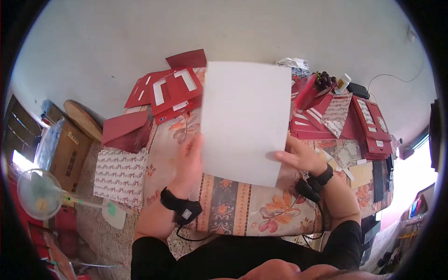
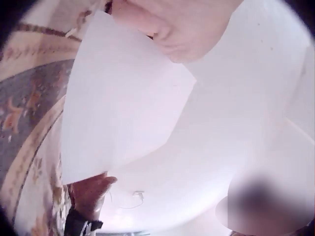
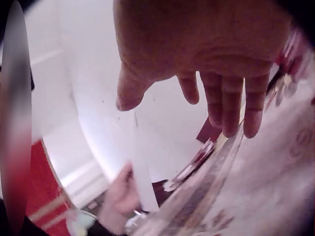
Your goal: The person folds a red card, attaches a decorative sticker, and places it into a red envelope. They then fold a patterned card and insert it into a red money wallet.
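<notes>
A large plain white sheet (image 1: pixel 246 121) is held up over the table, standing nearly upright in front of the person. My left hand (image 1: pixel 190 156) grips its left edge low down, with part of the fingers hidden behind it. At the lower right edge, my right hand (image 1: pixel 301 156) pinches the sheet, thumb across the front face. In the left wrist view the sheet (image 2: pixel 118 98) spans between both hands. From the right wrist the sheet (image 3: pixel 143 172) appears almost edge-on, and the fingers (image 3: pixel 229 103) of the right hand extend fairly straight beyond it.
Red cards with white cut-outs (image 1: pixel 175 91) lie at the back left, near folded dark red cloth (image 1: pixel 126 128) and patterned paper (image 1: pixel 120 177). Red folders (image 1: pixel 373 126), grapes (image 1: pixel 324 80) and a white bottle (image 1: pixel 344 82) are on the right. A fan (image 1: pixel 39 195) stands at far left.
</notes>
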The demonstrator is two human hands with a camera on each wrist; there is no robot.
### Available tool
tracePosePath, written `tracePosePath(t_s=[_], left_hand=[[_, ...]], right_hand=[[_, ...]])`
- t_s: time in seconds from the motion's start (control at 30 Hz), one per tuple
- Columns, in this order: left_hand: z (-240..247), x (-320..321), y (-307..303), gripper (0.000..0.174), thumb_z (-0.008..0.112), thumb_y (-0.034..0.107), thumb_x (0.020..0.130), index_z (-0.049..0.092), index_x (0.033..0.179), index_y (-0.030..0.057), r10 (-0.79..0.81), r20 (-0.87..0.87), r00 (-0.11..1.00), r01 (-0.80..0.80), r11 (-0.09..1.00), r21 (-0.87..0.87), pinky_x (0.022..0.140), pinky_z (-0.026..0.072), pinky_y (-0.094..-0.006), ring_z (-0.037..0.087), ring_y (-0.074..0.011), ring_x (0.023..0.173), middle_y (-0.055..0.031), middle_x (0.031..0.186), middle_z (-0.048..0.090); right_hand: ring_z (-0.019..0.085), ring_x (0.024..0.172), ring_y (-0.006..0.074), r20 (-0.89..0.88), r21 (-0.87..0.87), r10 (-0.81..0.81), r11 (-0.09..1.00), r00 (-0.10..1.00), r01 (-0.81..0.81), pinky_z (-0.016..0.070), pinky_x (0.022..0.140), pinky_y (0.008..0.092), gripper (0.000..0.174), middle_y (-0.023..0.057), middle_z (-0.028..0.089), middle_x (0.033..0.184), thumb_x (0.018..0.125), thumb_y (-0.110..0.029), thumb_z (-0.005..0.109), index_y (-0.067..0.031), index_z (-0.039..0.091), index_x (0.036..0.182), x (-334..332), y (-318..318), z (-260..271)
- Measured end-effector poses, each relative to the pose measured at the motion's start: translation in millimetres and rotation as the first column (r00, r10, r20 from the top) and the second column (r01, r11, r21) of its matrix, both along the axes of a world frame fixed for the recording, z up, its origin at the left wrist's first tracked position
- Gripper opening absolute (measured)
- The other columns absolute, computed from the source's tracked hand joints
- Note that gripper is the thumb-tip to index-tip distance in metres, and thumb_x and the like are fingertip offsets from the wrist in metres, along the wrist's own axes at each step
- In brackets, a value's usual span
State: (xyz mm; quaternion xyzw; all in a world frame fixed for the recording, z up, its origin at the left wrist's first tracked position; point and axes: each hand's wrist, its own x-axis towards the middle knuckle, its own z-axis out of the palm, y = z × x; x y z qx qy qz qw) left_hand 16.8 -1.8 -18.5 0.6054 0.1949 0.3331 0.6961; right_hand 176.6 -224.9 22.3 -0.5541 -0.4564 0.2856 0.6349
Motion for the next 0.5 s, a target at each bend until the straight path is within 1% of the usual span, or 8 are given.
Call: tracePosePath(t_s=[0.03, 0.07, 0.13, 0.17, 0.23, 0.27, 0.33, 0.5], left_hand=[[-2, 2, -4, 0.021, 0.047, 0.018, 0.093, 0.058, 0.09, 0.0005, -0.129, 0.0, 0.992, 0.128, 0.986, -0.108, 0.068, 0.0424, -0.0215, 0.051, -0.0051, 0.074, 0.0004, 0.083, 0.057], [-2, 2, -5, 0.021, 0.047, 0.018, 0.093, 0.058, 0.09, 0.0005, -0.13, -0.002, 0.992, 0.129, 0.985, -0.11, 0.068, 0.0424, -0.0215, 0.051, -0.0051, 0.074, 0.0004, 0.083, 0.057], [1, 3, -7, 0.022, 0.05, 0.018, 0.091, 0.057, 0.099, -0.0011, -0.331, 0.079, 0.94, 0.34, 0.906, -0.253, 0.076, 0.0444, -0.0243, 0.055, -0.0078, 0.082, -0.003, 0.089, 0.06], [5, 3, -8, 0.022, 0.05, 0.018, 0.091, 0.057, 0.099, -0.0011, -0.33, 0.078, 0.941, 0.339, 0.905, -0.256, 0.076, 0.0444, -0.0243, 0.055, -0.0078, 0.082, -0.003, 0.089, 0.06], [25, 2, -13, 0.028, 0.054, 0.017, 0.088, 0.054, 0.109, -0.0028, -0.469, 0.07, 0.88, 0.465, 0.824, -0.323, 0.081, 0.0448, -0.0262, 0.056, -0.0111, 0.089, -0.0067, 0.099, 0.061], [24, 1, -12, 0.028, 0.054, 0.017, 0.088, 0.054, 0.109, -0.0028, -0.465, 0.068, 0.883, 0.46, 0.826, -0.326, 0.081, 0.0448, -0.0262, 0.056, -0.0111, 0.089, -0.0067, 0.099, 0.061], [21, -3, -9, 0.048, 0.06, 0.01, 0.081, 0.042, 0.123, -0.0025, -0.588, -0.15, 0.795, 0.562, 0.807, -0.181, 0.089, 0.0421, -0.0319, 0.053, -0.0165, 0.103, -0.0086, 0.114, 0.055], [21, -3, -13, 0.049, 0.062, 0.011, 0.081, 0.043, 0.124, -0.0013, -0.614, -0.185, 0.768, 0.609, 0.788, -0.087, 0.09, 0.041, -0.0313, 0.051, -0.0173, 0.105, -0.0086, 0.116, 0.054]], right_hand=[[0.055, 0.094, 0.012, -0.002, -0.148, 0.036, 0.988, 0.999, -0.035, 0.0462, 0.079, 0.0285, 0.034, 0.0051, 0.06, 0.101, 0.085, -0.016, 0.059, 0.0014, 0.052, 0.114, 2, -1, 0], [0.054, 0.097, 0.0111, -0.009, -0.294, 0.069, 0.953, 0.998, -0.068, 0.0451, 0.083, 0.0274, 0.034, 0.0051, 0.059, 0.107, 0.085, -0.013, 0.058, 0.0022, 0.051, 0.115, 4, -2, -1], [0.055, 0.095, 0.0109, -0.071, -0.34, 0.031, 0.939, 0.997, -0.054, 0.045, 0.083, 0.027, 0.033, 0.0048, 0.06, 0.105, 0.085, -0.011, 0.058, 0.0021, 0.052, 0.115, 9, -3, -4], [0.056, 0.094, 0.0108, -0.13, -0.381, -0.006, 0.924, 0.992, -0.044, 0.045, 0.083, 0.0265, 0.032, 0.0046, 0.06, 0.104, 0.084, -0.009, 0.058, 0.002, 0.052, 0.114, 10, -4, -5], [0.056, 0.09, 0.01, -0.165, -0.349, -0.006, 0.935, 0.986, -0.053, 0.0458, 0.079, 0.0254, 0.03, 0.004, 0.061, 0.1, 0.085, -0.009, 0.057, 0.0017, 0.054, 0.112, 8, -5, -4], [0.057, 0.087, 0.0093, -0.198, -0.316, -0.006, 0.947, 0.98, -0.058, 0.0467, 0.076, 0.0243, 0.027, 0.0035, 0.062, 0.096, 0.085, -0.01, 0.057, 0.0014, 0.055, 0.11, 7, -4, -4], [0.057, 0.087, 0.0091, -0.2, -0.326, 0.032, 0.94, 0.979, -0.098, 0.0467, 0.076, 0.0244, 0.028, 0.0039, 0.062, 0.097, 0.085, -0.01, 0.057, 0.0014, 0.055, 0.11, 6, -3, -2], [0.057, 0.086, 0.0096, -0.202, -0.325, 0.055, 0.938, 0.978, -0.12, 0.0468, 0.076, 0.0247, 0.029, 0.0053, 0.062, 0.098, 0.084, -0.009, 0.057, 0.0016, 0.054, 0.111, 4, -3, -2]])
